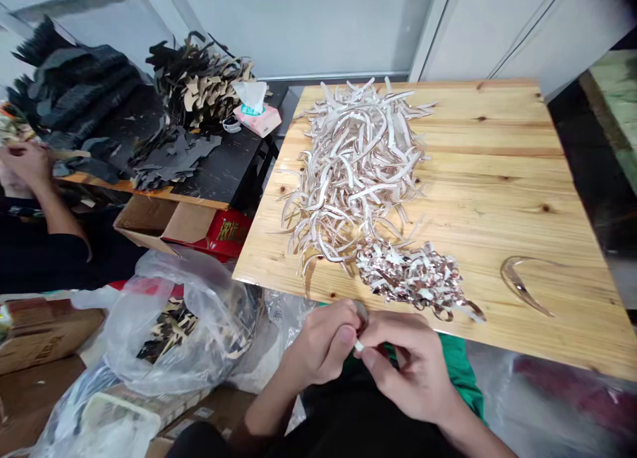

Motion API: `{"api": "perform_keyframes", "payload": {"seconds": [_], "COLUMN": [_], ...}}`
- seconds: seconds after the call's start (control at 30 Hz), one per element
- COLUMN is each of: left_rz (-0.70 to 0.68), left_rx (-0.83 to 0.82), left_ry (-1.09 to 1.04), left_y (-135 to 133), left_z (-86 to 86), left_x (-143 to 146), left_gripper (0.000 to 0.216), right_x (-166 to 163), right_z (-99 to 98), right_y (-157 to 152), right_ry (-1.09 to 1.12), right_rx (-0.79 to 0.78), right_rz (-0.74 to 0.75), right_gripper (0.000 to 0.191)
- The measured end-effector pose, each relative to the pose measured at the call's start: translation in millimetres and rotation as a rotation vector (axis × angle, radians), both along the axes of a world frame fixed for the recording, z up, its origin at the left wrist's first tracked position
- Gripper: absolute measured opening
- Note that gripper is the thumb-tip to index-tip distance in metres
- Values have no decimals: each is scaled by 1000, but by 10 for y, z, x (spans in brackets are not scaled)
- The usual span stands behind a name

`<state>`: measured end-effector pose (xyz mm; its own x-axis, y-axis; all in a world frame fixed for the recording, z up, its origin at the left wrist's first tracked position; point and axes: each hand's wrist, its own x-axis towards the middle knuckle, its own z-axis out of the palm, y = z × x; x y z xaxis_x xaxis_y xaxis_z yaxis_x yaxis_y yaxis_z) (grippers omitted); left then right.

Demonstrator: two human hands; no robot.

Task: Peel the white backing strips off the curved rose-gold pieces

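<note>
Right up close at the bottom of the view: left hand (323,345) and right hand (415,372), bunched together over the lap, just off the near edge of the wooden worktop (502,179). Clenched in a shared fingertip pinch on one small pale strip (359,346), with thumbs nearly touching. Not much of it on show, only a white nub poking out between the fingers plus a greyish bit above the left thumb. Honestly can't tell if one layer or two. Looks like the picking-apart stage, i.e. working at the end of a single strip with the fingertips rather than fetching or dropping anything. Just beyond the knuckles, on the wood: a heap of small shiny scraps (408,275), and behind that a big tangled pile of long curved strips (353,159) in the same pale colour. Off to the right, well apart from both, one clear curved piece (522,287). For any next move on that nub: firm hold from one side, slow even pull from the other. Risk of tearing or slipping with stuff this thin, at a guess. Bit of green cloth (460,375) under the right wrist. Down to the left, a crumpled plastic bag (189,312) with dark cut-outs inside, then an open cardboard box (164,222) above it. Further left, somebody else's hand (27,166) at a dark table (223,172) stacked with black pieces, plus a tissue pack (256,113) near its far corner.
</note>
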<state>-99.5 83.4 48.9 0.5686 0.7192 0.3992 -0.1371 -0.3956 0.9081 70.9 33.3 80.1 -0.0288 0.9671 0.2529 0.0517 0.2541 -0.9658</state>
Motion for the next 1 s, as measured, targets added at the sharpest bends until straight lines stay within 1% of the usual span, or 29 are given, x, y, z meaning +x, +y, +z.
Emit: {"api": "perform_keyframes", "payload": {"seconds": [0.1, 0.2, 0.37, 0.47, 0.53, 0.57, 0.63, 0.7, 0.77, 0.83, 0.87, 0.93, 1.0], "left_rz": [24, 28, 40, 64, 87, 103, 147, 199, 246, 267, 255, 196, 133], "left_rx": [-71, -159, -346, -448, -496, -512, -529, -534, -498, -425, -371, -263, -205], "left_ry": [-99, -164, -246, -317, -349, -354, -342, -311, -264, -227, -194, -91, 39], "left_y": [-56, -105, -151, -170, -185, -194, -219, -245, -256, -237, -217, -165, -126], "left_z": [-86, -131, -136, -143, -154, -160, -169, -169, -161, -143, -130, -98, -60], "left_x": [30, 44, 107, 158, 163, 152, 107, 50, 6, -11, -10, -3, 6], "left_gripper": [25, 27, 39, 44, 45, 46, 47, 46, 45, 48, 51, 60, 60], "right_x": [10, 20, -16, -61, -82, -88, -87, -79, -71, -69, -70, -73, -74], "right_z": [-3, -33, -111, -114, -106, -105, -108, -115, -115, -102, -92, -68, -51], "right_y": [12, 12, 49, 111, 133, 129, 92, 33, -23, -54, -59, -56, -46], "right_ry": [140, 333, 623, 829, 888, 882, 745, 429, 60, -177, -234, -268, -274], "right_rx": [-20, -121, -272, -320, -310, -311, -304, -260, -201, -153, -126, -55, 5], "right_rz": [40, 93, 120, 143, 137, 126, 65, -33, -99, -93, -80, -47, -34], "right_gripper": [18, 19, 16, 25, 33, 37, 45, 46, 35, 26, 23, 21, 19]}}
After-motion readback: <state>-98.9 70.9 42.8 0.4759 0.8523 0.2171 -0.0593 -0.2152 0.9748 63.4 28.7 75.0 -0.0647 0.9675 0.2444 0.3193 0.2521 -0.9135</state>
